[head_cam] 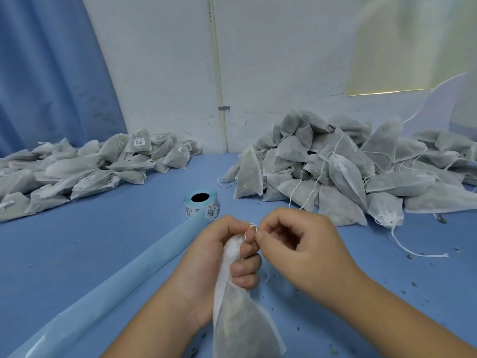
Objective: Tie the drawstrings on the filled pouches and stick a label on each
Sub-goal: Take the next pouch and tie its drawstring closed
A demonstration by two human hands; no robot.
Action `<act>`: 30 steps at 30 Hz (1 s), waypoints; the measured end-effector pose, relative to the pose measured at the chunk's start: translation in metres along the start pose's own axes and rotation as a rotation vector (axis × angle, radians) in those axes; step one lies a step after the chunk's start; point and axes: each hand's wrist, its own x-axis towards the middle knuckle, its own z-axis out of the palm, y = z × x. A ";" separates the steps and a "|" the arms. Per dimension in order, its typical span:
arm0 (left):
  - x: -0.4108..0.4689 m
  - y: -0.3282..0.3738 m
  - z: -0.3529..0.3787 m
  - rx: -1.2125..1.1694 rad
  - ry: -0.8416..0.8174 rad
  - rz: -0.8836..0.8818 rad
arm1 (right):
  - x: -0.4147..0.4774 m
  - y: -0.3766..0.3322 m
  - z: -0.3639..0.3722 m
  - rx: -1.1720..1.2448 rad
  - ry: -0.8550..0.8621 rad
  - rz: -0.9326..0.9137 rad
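A filled white fabric pouch (240, 321) hangs low in the middle of the view. My left hand (219, 259) grips its gathered neck, fingers curled round it. A loop of the white drawstring (251, 229) is wound round my left index fingertip. My right hand (302, 246) pinches the drawstring right beside that loop. A roll of barcode labels (201, 204) on blue backing stands on the blue table (90, 241) just beyond my hands.
A heap of untied pouches (348, 171) with loose strings lies at the right. A flatter heap of labelled pouches (90, 166) lies at the left. A long strip of blue backing paper (116, 285) runs diagonally from the roll. Dried herb crumbs dot the table.
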 end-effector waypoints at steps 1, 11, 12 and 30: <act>0.001 0.000 0.000 0.020 0.006 0.018 | 0.000 0.001 0.001 0.041 -0.011 0.062; 0.004 0.002 -0.004 0.365 0.097 0.167 | 0.007 -0.002 -0.005 0.254 -0.159 0.390; 0.004 0.002 -0.004 0.407 0.102 0.165 | 0.008 -0.002 -0.006 0.269 -0.180 0.410; -0.002 0.003 -0.002 0.699 0.261 0.313 | 0.012 0.009 -0.011 0.311 -0.223 0.463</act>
